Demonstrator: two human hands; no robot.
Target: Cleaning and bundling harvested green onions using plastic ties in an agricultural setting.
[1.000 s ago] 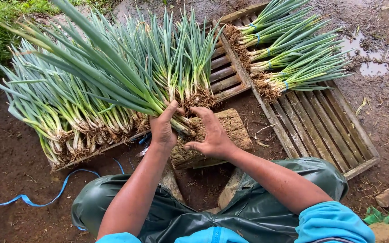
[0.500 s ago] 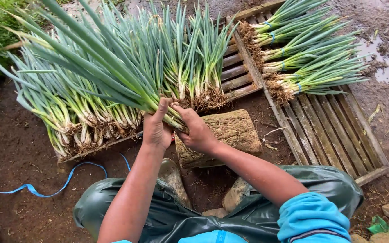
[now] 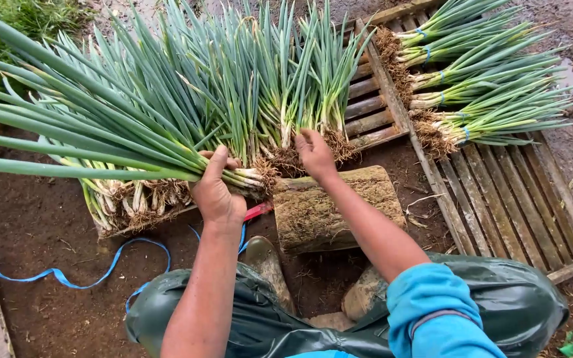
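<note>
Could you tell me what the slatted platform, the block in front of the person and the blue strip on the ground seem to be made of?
Slatted platform: weathered, unpainted wood, judging by the grey, grainy slats.
Block: probably a cut log; rough brown surface caked with soil and fine roots.
Blue strip: looks like thin plastic ribbon, smooth and curling freely.

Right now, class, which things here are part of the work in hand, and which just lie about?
In hand:
left hand
right hand
gripped onion bunch
loose onion pile

Lying about:
tied bunches
blue ribbon
wooden block
</note>
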